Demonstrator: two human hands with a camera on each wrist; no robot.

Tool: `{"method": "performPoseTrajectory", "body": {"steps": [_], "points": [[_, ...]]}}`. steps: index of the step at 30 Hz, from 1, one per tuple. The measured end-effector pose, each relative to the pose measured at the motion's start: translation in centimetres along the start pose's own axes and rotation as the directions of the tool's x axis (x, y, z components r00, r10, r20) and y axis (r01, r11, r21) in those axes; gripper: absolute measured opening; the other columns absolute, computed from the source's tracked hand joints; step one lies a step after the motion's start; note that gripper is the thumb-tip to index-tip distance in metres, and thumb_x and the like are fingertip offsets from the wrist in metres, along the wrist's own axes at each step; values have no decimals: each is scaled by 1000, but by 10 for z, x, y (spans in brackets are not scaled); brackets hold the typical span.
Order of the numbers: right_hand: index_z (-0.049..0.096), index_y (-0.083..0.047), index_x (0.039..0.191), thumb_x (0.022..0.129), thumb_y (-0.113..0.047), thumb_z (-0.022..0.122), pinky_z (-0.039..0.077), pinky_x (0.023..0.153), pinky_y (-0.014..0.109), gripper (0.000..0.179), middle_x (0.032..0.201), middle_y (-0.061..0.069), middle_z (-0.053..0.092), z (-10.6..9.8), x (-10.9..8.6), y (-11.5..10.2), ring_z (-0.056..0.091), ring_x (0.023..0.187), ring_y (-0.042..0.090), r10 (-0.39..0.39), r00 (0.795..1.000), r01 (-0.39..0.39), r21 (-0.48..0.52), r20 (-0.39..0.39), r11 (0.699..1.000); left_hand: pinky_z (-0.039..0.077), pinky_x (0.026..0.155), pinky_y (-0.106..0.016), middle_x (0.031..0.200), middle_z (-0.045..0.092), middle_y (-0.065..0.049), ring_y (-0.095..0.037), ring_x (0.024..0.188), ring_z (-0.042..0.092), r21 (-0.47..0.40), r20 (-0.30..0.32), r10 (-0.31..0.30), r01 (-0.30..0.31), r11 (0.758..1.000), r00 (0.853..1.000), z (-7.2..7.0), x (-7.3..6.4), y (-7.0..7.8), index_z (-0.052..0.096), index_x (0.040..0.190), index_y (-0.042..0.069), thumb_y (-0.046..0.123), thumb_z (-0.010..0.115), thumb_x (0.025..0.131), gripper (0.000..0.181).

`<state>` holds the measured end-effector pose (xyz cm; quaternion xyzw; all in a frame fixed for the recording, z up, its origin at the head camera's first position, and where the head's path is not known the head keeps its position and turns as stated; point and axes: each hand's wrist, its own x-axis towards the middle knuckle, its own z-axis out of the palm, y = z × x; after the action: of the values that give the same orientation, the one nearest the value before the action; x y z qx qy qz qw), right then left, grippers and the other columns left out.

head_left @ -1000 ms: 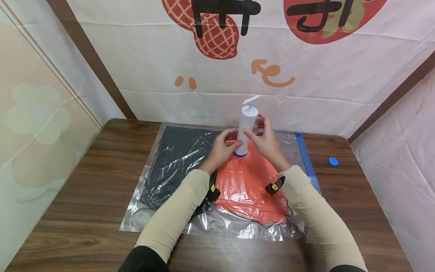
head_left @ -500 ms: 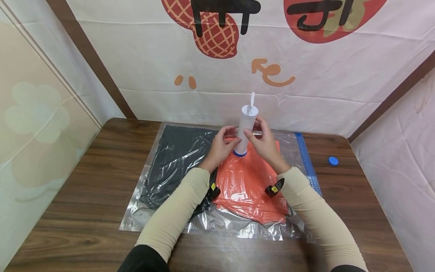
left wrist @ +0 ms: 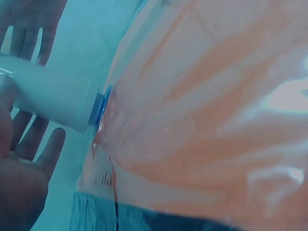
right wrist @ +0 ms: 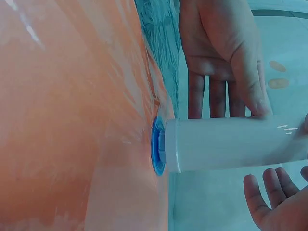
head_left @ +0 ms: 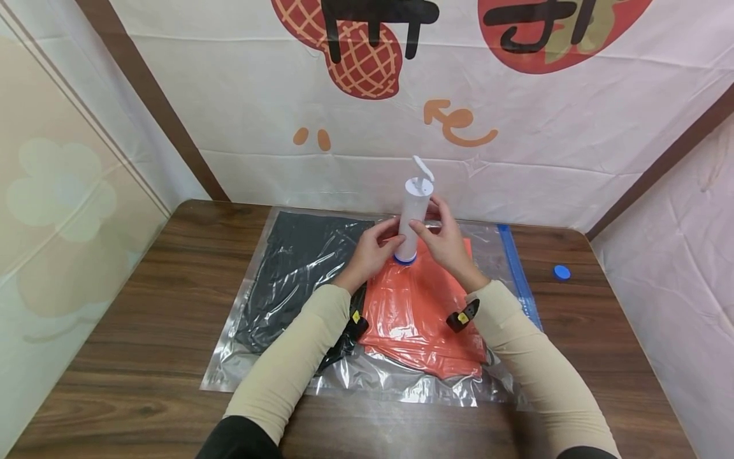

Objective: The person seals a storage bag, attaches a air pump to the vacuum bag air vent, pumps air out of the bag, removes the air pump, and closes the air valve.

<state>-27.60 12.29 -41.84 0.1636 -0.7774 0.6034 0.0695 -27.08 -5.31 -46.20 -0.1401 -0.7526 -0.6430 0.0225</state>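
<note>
A white hand pump (head_left: 414, 213) stands nearly upright on the blue valve (right wrist: 157, 144) of a clear vacuum storage bag (head_left: 395, 390). Its T-shaped handle (head_left: 423, 168) sits low above the top cap. My left hand (head_left: 368, 254) holds the lower barrel from the left, thumb in front and fingers reaching behind. From the right, my right hand (head_left: 446, 245) holds the barrel a little higher, its thumb on the near side. Under the clear film lie a folded orange-red item (head_left: 424, 319) and a black item (head_left: 292, 274). The barrel partly hides the fingers.
A round blue cap (head_left: 562, 273) lies on the wooden table (head_left: 115, 357), right of the bag. A blue strip (head_left: 516, 271) runs along the bag's right edge. A printed cloth (head_left: 241, 95) hangs right behind the table.
The pump's handle has turned to a different angle, pointing edge-on half a second ago and slanting across now. The pump base stays on the valve, and both hands have shifted only slightly.
</note>
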Motion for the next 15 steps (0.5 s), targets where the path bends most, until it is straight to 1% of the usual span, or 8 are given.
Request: {"method": "performPoseTrajectory", "body": {"steps": [1, 6, 8, 9, 10, 11, 13, 15], "points": [[37, 1, 151, 98, -5, 68, 48, 96, 47, 62, 135, 27, 53, -1, 0, 1, 55, 119, 38, -2, 1000, 2, 6, -7, 1000, 50, 104, -39, 137, 61, -21, -32, 126, 60, 9, -3, 3, -3, 1000, 1000, -1, 0, 0, 55, 143, -1, 4, 63, 100, 44], [41, 10, 140, 98, 1, 64, 48, 87, 28, 48, 127, 31, 54, -4, -10, -20, 57, 113, 36, -26, 999, 26, 1, -28, 1000, 51, 102, -39, 133, 64, -17, -29, 122, 62, 49, -36, 19, -18, 999, 999, -4, 0, -1, 62, 135, 1, 6, 63, 101, 34], [43, 13, 134, 99, 2, 63, 48, 84, 23, 41, 121, 33, 56, -4, -14, -30, 58, 109, 37, -46, 998, 46, -12, -32, 999, 52, 100, -39, 130, 66, -17, -28, 120, 63, 44, -54, 22, -20, 999, 998, -3, 1, -1, 63, 132, 0, 7, 64, 101, 32], [44, 14, 132, 99, 2, 62, 47, 83, 22, 40, 120, 33, 57, -3, -15, -29, 58, 108, 37, -56, 998, 56, -11, -34, 998, 52, 100, -39, 129, 66, -16, -28, 119, 63, 43, -60, 19, -17, 999, 998, -3, 1, -1, 64, 131, 1, 8, 64, 101, 31], [45, 14, 131, 100, 2, 61, 48, 82, 22, 38, 119, 33, 58, -3, -15, -28, 58, 107, 38, -66, 997, 65, -13, -36, 998, 53, 99, -38, 129, 66, -16, -28, 118, 63, 40, -66, 18, -15, 999, 998, -2, 2, -1, 64, 130, 0, 8, 64, 101, 30], [45, 16, 131, 100, 3, 60, 48, 82, 22, 37, 118, 35, 57, -2, -18, -33, 58, 107, 41, -73, 997, 73, -12, -32, 997, 53, 99, -39, 127, 67, -16, -28, 117, 64, 34, -72, 17, -14, 999, 997, -1, 2, -1, 64, 129, 0, 8, 65, 100, 29], [45, 16, 132, 101, 3, 58, 48, 83, 23, 36, 118, 35, 58, -1, -19, -34, 58, 108, 41, -76, 997, 75, -13, -29, 997, 54, 97, -39, 125, 67, -18, -29, 115, 64, 23, -81, 15, -13, 1000, 997, 0, 3, -2, 63, 127, -2, 7, 66, 100, 29], [44, 15, 134, 102, 2, 57, 49, 87, 28, 37, 121, 35, 57, 0, -20, -34, 57, 110, 42, -68, 997, 68, -9, -24, 998, 54, 96, -40, 124, 66, -20, -31, 113, 64, 19, -87, 12, -11, 1000, 996, 1, 2, -2, 61, 128, -3, 6, 67, 98, 31]]}}
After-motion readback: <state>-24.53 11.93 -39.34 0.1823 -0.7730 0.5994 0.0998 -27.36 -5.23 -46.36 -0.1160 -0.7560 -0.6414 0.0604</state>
